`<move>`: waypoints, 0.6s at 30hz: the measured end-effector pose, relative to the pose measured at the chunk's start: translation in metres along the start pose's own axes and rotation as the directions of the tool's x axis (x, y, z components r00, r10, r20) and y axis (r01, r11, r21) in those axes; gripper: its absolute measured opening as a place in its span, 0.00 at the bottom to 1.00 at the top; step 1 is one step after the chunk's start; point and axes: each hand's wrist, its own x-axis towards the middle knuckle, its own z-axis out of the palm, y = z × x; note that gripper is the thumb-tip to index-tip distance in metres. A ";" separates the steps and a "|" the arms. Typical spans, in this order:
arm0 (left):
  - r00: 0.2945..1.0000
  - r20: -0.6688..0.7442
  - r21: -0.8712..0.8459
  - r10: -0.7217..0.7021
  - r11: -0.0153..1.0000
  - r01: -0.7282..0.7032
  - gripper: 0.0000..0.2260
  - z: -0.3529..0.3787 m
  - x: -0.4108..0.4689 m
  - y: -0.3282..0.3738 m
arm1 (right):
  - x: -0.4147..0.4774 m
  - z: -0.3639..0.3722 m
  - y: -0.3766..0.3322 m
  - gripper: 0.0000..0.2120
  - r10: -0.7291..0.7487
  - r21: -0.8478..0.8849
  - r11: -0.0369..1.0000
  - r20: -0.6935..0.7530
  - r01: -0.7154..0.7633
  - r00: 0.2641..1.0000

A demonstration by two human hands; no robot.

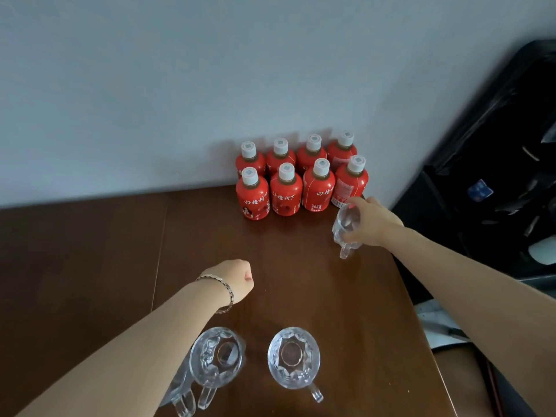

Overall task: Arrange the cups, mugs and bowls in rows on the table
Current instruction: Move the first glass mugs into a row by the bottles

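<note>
Right hand (371,221) grips a tilted mug (346,225) near the bottles (301,179), handle toward the camera. Left hand (233,279) fisted, empty.

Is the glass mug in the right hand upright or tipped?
Tipped. The glass mug in the right hand shows its mouth sideways toward the camera, its handle hanging low, near the red bottles.

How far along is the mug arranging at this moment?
Partly done. Two glass mugs stand side by side at the near edge of the table, with a third mostly hidden under the left forearm. The right hand holds another mug near the red bottles, not yet placed. The left hand is fisted, empty.
</note>
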 end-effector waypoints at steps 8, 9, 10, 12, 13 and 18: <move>0.998 0.018 -0.037 0.054 0.998 -0.053 0.11 0.004 -0.034 0.022 | -0.030 -0.002 0.004 0.45 0.020 0.088 0.996 -0.041 -0.016 0.999; 0.996 0.024 -0.038 0.083 0.996 -0.082 0.11 0.006 -0.042 0.029 | -0.039 -0.002 0.005 0.41 0.029 0.070 0.997 -0.071 -0.024 0.997; 0.992 0.038 -0.038 0.124 0.992 -0.122 0.13 0.009 -0.050 0.037 | -0.049 -0.001 0.007 0.36 0.036 0.052 0.998 -0.093 -0.031 0.995; 0.967 0.106 -0.026 0.231 0.973 -0.229 0.23 0.019 -0.069 0.053 | -0.070 0.001 0.011 0.25 0.033 0.026 0.999 -0.054 -0.031 0.998; 0.951 0.150 0.024 0.270 0.961 -0.277 0.29 0.026 -0.078 0.060 | -0.082 0.002 0.014 0.21 0.021 0.016 1.000 0.011 -0.021 1.000; 0.945 0.098 0.421 0.311 0.847 -0.323 0.34 0.062 -0.095 0.070 | -0.130 0.018 0.018 0.15 -0.068 -0.041 0.996 0.265 0.082 0.962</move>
